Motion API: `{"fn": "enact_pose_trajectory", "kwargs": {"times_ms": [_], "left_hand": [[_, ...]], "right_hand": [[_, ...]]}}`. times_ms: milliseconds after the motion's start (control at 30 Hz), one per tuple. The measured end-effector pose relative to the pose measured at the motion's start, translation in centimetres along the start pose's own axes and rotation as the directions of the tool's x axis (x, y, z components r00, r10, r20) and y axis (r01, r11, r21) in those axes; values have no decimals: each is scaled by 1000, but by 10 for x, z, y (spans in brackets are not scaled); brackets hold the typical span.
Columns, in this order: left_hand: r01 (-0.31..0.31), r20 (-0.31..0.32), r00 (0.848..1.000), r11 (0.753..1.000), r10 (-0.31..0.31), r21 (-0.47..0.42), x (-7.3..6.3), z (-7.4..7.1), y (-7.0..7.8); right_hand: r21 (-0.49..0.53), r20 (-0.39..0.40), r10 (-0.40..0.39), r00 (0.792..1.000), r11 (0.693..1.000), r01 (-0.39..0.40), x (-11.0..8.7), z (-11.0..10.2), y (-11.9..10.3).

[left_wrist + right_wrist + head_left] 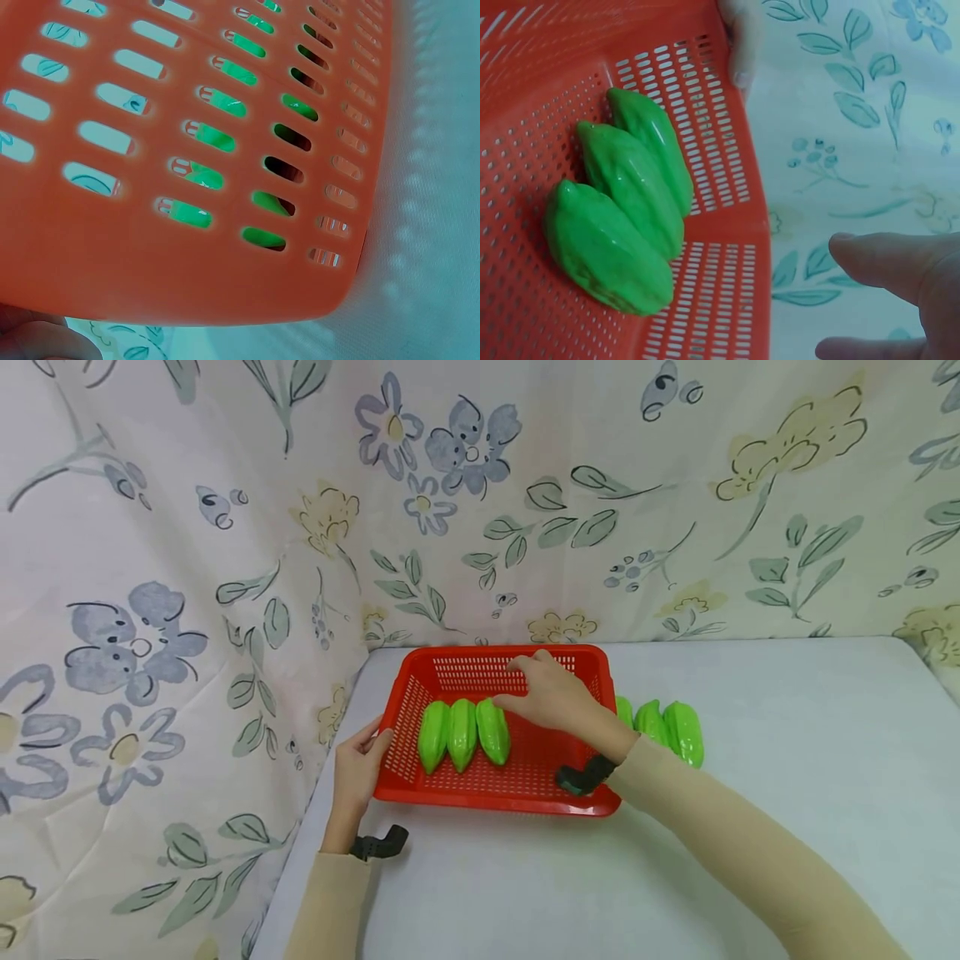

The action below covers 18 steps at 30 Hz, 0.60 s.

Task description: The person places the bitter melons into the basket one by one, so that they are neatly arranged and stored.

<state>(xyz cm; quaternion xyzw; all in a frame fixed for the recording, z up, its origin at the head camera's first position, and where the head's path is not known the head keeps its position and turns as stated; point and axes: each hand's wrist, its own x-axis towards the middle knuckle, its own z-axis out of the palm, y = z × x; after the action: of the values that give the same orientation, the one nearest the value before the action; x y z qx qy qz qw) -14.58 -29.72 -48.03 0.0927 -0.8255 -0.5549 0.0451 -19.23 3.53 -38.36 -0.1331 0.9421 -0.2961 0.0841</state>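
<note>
A red plastic basket (487, 798) with slotted walls stands on the white table. Inside it, towards its left side, three ridged green star fruits (462, 735) lie side by side. My left hand (356, 774) grips the basket's left rim; in the left wrist view the slotted wall (150, 262) fills most of the picture, with a bit of finger at the lower left corner. Over the basket, just right of the fruits, my right hand (553, 695) is held with thumb and fingers apart. Nothing shows between its thumb (877, 259) and fingers in the right wrist view.
Outside the basket's right wall lie three more green star fruits (684, 733), one partly hidden by the basket and my right arm. A flowered cloth (525, 568) hangs behind and to the left. The white tabletop (810, 735) extends to the right.
</note>
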Motion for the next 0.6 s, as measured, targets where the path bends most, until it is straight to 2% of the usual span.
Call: {"fn": "enact_pose_trajectory", "kwargs": {"times_ms": [267, 600], "left_hand": [[-9, -16, 1000, 1000, 9, 17, 0, 2, 0], [-22, -22, 999, 1000, 23, 21, 1, 2, 1]], "right_hand": [[15, -21, -9, 1000, 1000, 9, -9, -12, 10], [37, -90, -57, 994, 997, 60, -25, -33, 32]]}}
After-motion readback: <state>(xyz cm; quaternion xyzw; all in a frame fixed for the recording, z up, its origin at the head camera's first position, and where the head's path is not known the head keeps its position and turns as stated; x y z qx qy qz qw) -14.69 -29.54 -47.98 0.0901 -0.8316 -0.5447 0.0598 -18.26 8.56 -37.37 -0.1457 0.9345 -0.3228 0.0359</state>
